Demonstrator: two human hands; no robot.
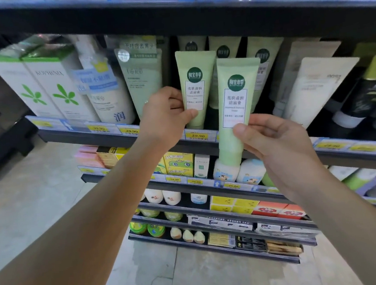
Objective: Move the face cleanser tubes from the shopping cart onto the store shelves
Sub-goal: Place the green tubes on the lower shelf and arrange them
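Fingers (175, 98) of the left hand (165, 117) are curled round the first tube (196, 80), upright at the middle shelf (79, 135), frame centre; whether it is set down cannot be told. The second tube (236, 106) is pinched low by the right hand (278, 141), just before the shelf edge. Tubes are judged light, soft-walled and smooth, best gripped near the stiffer cap end.

KOPHENIX is printed on a white box (51, 90), 29.90 on a price tag (197, 136), 亮肤盈润洁面膏 on the left tube (197, 89) and right tube (236, 106).
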